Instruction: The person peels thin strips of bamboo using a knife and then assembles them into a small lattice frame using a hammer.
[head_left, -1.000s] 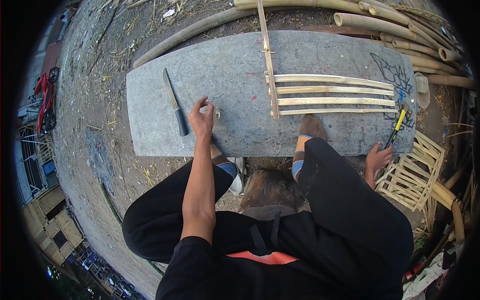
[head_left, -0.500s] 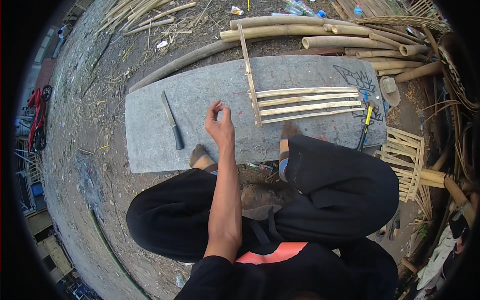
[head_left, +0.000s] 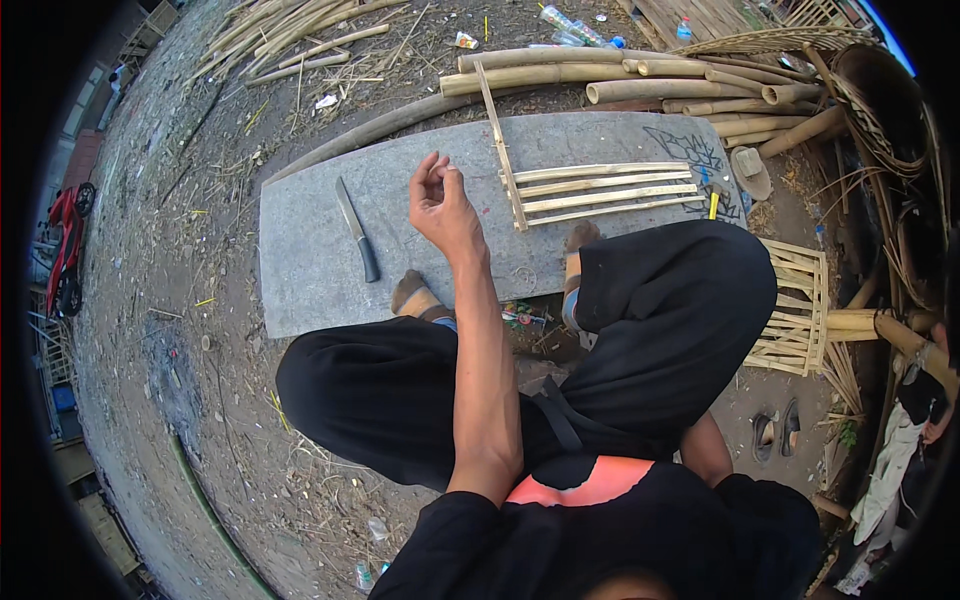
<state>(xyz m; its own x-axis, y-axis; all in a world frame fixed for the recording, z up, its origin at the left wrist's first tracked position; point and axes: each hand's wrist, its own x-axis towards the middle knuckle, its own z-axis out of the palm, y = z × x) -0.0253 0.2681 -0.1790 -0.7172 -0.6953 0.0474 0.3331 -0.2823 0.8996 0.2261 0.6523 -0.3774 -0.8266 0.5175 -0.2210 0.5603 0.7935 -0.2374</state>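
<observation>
From afar I see the slatted bamboo frame point(head_left: 610, 197) on the desk point(head_left: 300, 230), three o'clock from my left hand point(head_left: 445, 205): probably light, springy, best gripped by its crosspiece point(head_left: 498, 140) (slats may splinter). That hand curls nearly closed, contents unclear; my right hand is hidden.

Grey board point(head_left: 300, 255), matt, rough and scuffed, knife point(head_left: 360, 236) on the board, smooth metal blade, dark plastic-looking handle, pale wooden slats point(head_left: 605, 184) on the board, dry, unvarnished-looking, bamboo poles point(head_left: 660, 90) beyond the board, smooth-skinned.
</observation>
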